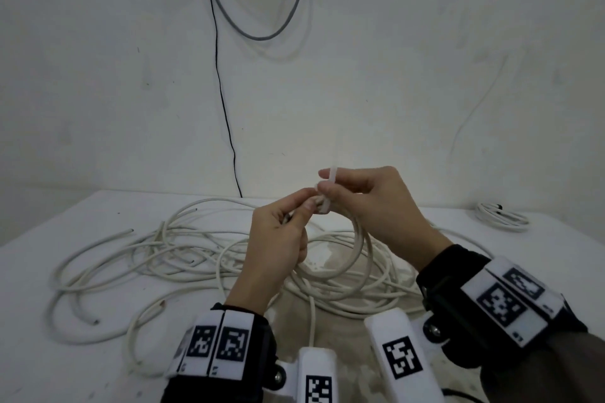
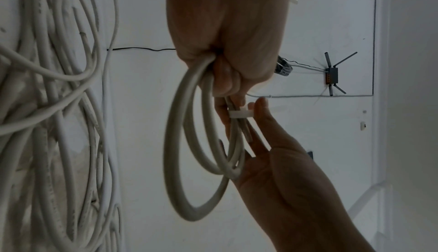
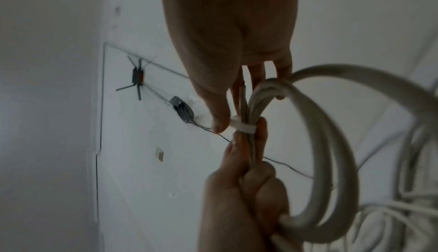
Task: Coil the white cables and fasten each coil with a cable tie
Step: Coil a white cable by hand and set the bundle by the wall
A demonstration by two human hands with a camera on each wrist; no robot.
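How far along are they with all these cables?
One finished coil lies at the table's far right corner. A second coil is in hand: the left hand grips it while the right hand pinches the cable tie wrapped round it. A loose tangle of white cables is left.

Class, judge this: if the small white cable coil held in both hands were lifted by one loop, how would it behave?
The small white cable coil probably holds its round loops, so it seems springy, not limp. The white plastic cable tie likely keeps its strands bunched. It looks light.
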